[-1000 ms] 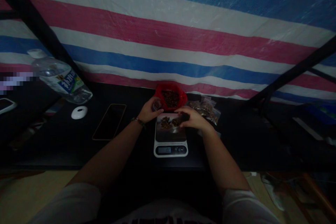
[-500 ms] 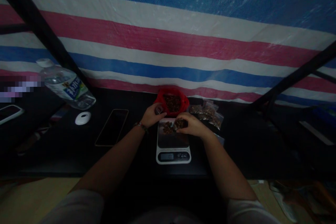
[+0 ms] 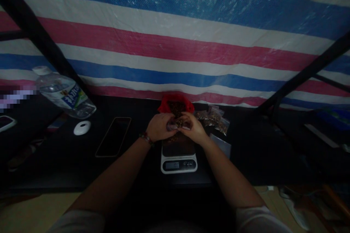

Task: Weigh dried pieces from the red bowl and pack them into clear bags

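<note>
A phone (image 3: 113, 136) and bottle (image 3: 63, 92) lay left of the scale (image 3: 178, 156); both hands, left (image 3: 158, 126) and right (image 3: 193, 130), pinched a small clear bag (image 3: 178, 125), its contents dim; red bag (image 3: 176, 105) partly hidden behind.

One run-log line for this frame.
left hand + right hand: holding small clear bag | over scale | red bag behind

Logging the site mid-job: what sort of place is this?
Probably a makeshift packing bench under a shelter: a striped tarp hangs behind a dark table, and both hands work over a small digital scale beside filled clear bags.
</note>
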{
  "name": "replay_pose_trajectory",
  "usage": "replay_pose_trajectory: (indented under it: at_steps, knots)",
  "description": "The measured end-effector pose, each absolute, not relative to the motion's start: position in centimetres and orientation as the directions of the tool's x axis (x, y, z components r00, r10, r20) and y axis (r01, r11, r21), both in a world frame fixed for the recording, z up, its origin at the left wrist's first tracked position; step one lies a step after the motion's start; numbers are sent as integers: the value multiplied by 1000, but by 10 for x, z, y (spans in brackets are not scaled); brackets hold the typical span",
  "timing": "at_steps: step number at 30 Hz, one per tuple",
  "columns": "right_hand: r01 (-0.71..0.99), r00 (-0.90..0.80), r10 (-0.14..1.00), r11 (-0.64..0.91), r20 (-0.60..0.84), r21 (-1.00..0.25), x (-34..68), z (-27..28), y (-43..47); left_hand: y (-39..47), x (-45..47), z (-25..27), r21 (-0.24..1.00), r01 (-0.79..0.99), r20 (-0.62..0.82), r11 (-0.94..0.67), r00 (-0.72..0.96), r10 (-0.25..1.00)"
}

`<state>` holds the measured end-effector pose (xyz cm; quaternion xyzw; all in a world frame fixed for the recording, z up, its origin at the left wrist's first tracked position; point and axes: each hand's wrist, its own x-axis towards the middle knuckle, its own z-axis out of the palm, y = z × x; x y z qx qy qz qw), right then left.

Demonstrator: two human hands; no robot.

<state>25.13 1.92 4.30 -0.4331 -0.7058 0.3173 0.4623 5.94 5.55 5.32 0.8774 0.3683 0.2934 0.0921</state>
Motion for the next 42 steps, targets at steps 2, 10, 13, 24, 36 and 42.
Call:
replay_pose_trajectory:
  at_steps: [2, 10, 13, 24, 36, 42]
  knots:
    - [272, -159, 916, 399, 368, -876, 249, 37, 19, 52, 60, 54, 360, 604, 444, -711, 560, 700]
    - [451, -314, 782, 621, 538, -641, 253, 50, 16, 48, 63, 57, 365, 618, 406, -696, 567, 717]
    - [478, -356, 724, 684, 591, -551, 252, 55, 14, 46, 66, 56, 368, 620, 399, -692, 567, 720]
    - [545, -396, 723, 681, 567, -488, 251, 59, 11, 47, 63, 49, 442, 568, 457, -694, 523, 720]
    - [811, -180, 949, 293, 261, -506, 326, 53, 32, 67, 45, 25, 804, 177, 590, -568, -114, 799]
    - [888, -169, 984, 174, 50, -426, 337, 33, 39, 69, 42, 21, 784, 255, 596, -565, -58, 801]
